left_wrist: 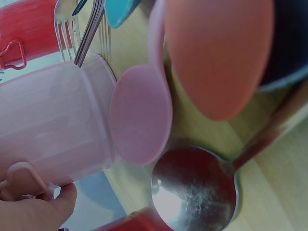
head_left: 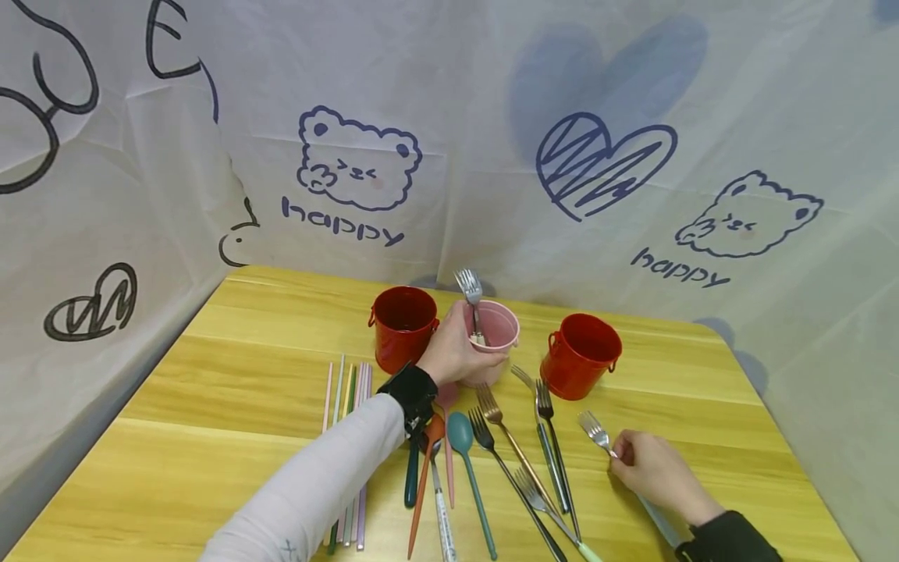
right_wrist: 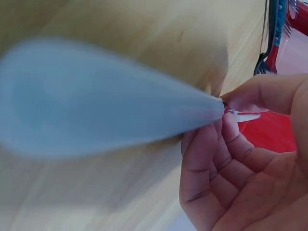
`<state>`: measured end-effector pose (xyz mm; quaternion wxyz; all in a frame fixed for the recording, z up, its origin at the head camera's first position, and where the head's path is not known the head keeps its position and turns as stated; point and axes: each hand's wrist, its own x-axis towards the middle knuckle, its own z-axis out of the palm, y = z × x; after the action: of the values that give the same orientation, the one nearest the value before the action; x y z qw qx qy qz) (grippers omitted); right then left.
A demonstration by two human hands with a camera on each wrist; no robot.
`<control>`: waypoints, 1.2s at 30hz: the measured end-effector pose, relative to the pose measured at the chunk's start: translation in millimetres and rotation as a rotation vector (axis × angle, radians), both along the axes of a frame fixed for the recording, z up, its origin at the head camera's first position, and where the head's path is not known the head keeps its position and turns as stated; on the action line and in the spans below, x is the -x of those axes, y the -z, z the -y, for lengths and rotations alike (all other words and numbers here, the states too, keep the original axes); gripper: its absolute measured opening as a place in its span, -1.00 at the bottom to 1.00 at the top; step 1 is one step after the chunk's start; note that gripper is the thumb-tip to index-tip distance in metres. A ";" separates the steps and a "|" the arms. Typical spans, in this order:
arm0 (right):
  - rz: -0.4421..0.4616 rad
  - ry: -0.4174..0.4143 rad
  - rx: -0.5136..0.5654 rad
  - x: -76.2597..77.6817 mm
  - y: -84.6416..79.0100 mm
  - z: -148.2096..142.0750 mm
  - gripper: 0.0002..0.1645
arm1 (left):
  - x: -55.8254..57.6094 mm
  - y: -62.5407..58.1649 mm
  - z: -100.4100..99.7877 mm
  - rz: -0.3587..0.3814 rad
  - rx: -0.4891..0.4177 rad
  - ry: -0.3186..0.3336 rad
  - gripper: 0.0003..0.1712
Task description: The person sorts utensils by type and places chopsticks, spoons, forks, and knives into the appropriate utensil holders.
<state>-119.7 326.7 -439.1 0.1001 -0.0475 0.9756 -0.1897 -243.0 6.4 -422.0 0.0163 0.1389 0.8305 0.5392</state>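
Observation:
My left hand (head_left: 456, 347) grips the side of a small pink bucket (head_left: 500, 321), with its thumb near the wire-like side handle in the left wrist view. A silver fork (head_left: 469, 286) stands in that bucket, tines up, and its lower end shows inside the rim. On the right, my right hand (head_left: 656, 474) pinches another silver fork (head_left: 594, 429) between thumb and fingers. Its wide pale-blue handle (right_wrist: 96, 101) fills much of the right wrist view. Between the hands lie several loose forks, among them a copper-coloured fork (head_left: 502, 417) and a black fork (head_left: 485, 437).
Red buckets stand either side of the pink one: a left red bucket (head_left: 396, 343) and a right red bucket (head_left: 572, 367). Several straws (head_left: 361, 468) lie left of the left arm. Spoons lie nearby, including a teal spoon (head_left: 460, 431), an orange spoon (head_left: 424, 468) and a pink spoon (left_wrist: 140, 115).

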 end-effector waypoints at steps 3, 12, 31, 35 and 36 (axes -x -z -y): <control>-0.024 -0.029 0.009 -0.1 0.2 0.4 -0.88 | -0.8 -0.7 0.0 0.008 0.003 -0.005 0.02; -0.066 -0.101 0.034 -3.4 -2.3 3.2 -0.91 | -1.6 -3.6 -0.4 0.026 -0.008 -0.003 0.02; -0.153 -0.176 0.120 2.5 -17.7 23.9 -0.90 | -2.3 -2.1 -0.1 0.027 -0.001 -0.013 0.02; -0.183 -0.188 0.138 4.0 -24.8 32.3 -0.90 | -1.9 -2.0 -0.1 0.025 -0.003 -0.012 0.01; -0.192 -0.193 0.138 4.5 -26.8 34.6 -0.91 | -2.0 -2.1 -0.1 0.027 -0.002 -0.011 0.01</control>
<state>-124.3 292.1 -412.3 0.0207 -0.1659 0.9562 -0.2402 -241.0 6.5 -419.9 0.0242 0.1271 0.8303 0.5422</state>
